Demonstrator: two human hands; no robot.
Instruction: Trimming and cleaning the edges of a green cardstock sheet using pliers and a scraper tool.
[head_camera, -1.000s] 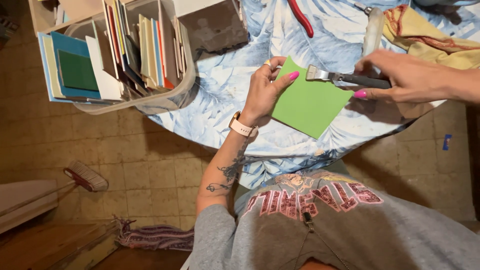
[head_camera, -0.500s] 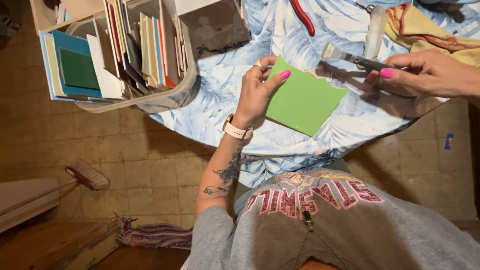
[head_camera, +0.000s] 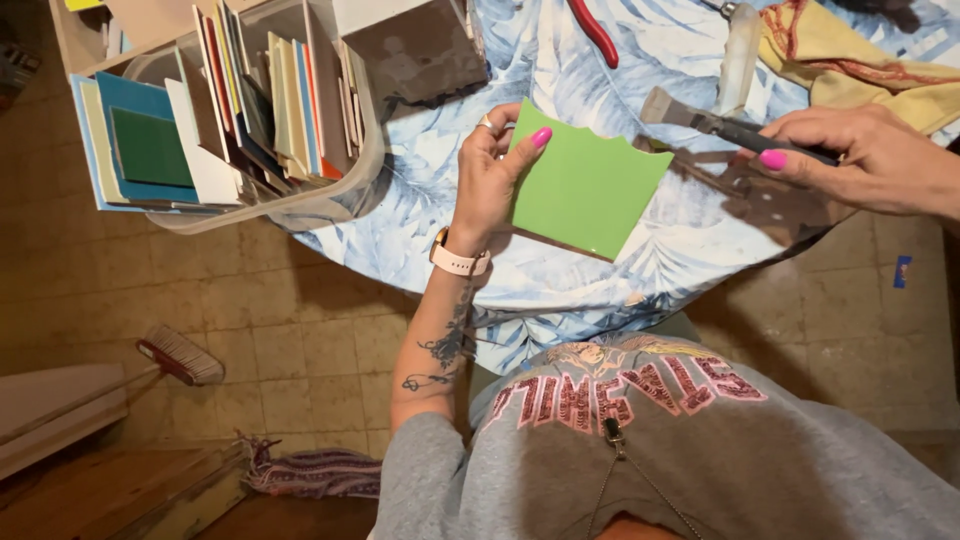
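— What can't you make out here?

— The right hand (head_camera: 850, 160) runs off the right edge at the wrist, and its fingers cover most of the handle of the scraper (head_camera: 700, 118). The red-handled pliers (head_camera: 595, 30) are cut by the top edge, so the jaws don't show.

— And the green tile (head_camera: 585, 190)?

— Its left edge sits behind the left hand (head_camera: 490, 180). The yellow cloth (head_camera: 860, 60) also leaves the frame at the top right.

— The bin?

— The tiles in the plastic bin (head_camera: 330, 205) overlap, so most faces are hidden. The broom (head_camera: 180, 355) shows only its head and part of the stick.
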